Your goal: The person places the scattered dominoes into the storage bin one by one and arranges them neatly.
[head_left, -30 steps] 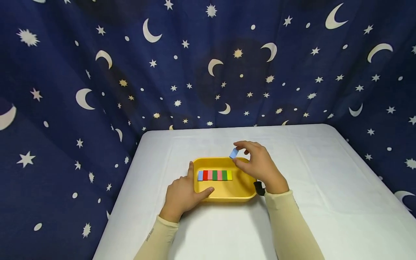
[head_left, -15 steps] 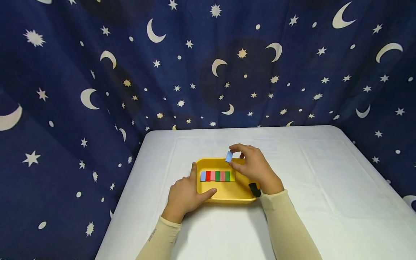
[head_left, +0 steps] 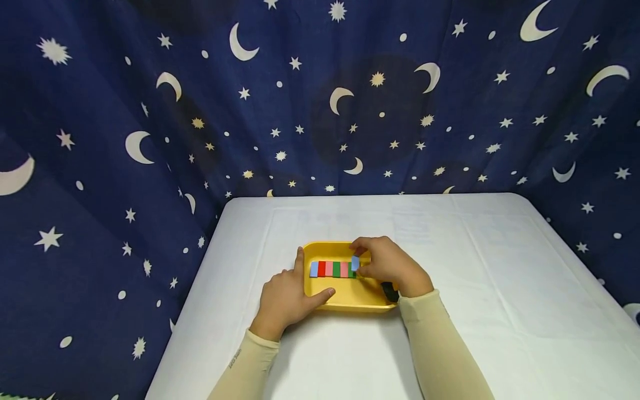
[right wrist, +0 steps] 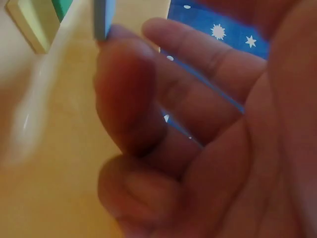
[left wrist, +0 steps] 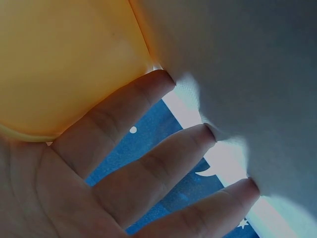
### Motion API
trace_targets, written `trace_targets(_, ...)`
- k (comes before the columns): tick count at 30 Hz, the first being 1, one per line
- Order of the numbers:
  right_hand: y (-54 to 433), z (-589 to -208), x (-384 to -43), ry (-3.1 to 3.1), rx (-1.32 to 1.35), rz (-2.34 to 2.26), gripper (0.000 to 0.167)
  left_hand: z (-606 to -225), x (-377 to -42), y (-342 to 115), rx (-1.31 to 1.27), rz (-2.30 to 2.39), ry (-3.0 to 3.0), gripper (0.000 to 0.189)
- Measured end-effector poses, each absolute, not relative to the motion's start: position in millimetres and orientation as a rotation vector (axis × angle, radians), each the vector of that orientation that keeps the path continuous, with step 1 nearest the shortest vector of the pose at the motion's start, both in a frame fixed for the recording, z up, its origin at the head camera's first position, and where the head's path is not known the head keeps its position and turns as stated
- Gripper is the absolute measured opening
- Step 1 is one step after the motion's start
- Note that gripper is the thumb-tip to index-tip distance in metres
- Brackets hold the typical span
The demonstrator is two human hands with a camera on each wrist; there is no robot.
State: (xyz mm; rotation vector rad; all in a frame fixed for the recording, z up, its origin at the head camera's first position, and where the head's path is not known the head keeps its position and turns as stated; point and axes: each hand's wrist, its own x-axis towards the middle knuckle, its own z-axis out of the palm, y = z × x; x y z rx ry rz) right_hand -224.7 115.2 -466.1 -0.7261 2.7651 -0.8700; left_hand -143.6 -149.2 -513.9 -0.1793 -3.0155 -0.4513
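Observation:
A yellow tray stands on the white-covered table. In it lies a side-by-side row of thin, domino-like blocks: light blue, red, pink, green, pink, green, with a yellow block showing at the row's end in the right wrist view. My right hand pinches a light blue block between thumb and fingers, upright over the row's right end, partly hiding it. My left hand rests against the tray's left side, index finger along the rim and thumb across the front corner. Its other fingers extend straight down beside the tray.
The white tabletop stretches out around the tray on all sides. Behind and to the left hangs a dark blue curtain with moons and stars. A small black piece sits at my right wrist, over the tray's right side.
My right hand has brought the light blue block down and left, from above the tray's far rim to the right end of the row. My left hand keeps its place on the tray.

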Motion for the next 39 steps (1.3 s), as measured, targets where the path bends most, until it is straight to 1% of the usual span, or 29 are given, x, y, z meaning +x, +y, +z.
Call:
trace_targets(9, 117.3, -461.2, -219.6, 2.887, -0.575, -0.626, 0.056, -513.7, -144.4, -149.3, -0.191, -0.437, -3.024, 0.137)
trace_targets(15, 114.8, -459.6, -218.0, 2.895, -0.491, -0.526, 0.057, -513.6, -146.1, -149.5, -0.191, -0.434, -3.019, 0.136)
trace_targets(26, 111.5, -465.9, -218.2, 2.915, -0.491, -0.382, 0.055, -515.4, -145.9, -149.2, -0.204, -0.441, -3.021, 0.135)
trace_targets(39, 110.5, -465.0, -217.2, 2.897, -0.466, -0.458, 0.058, -514.3, -145.9, -149.2, -0.199, -0.432, -3.030, 0.134)
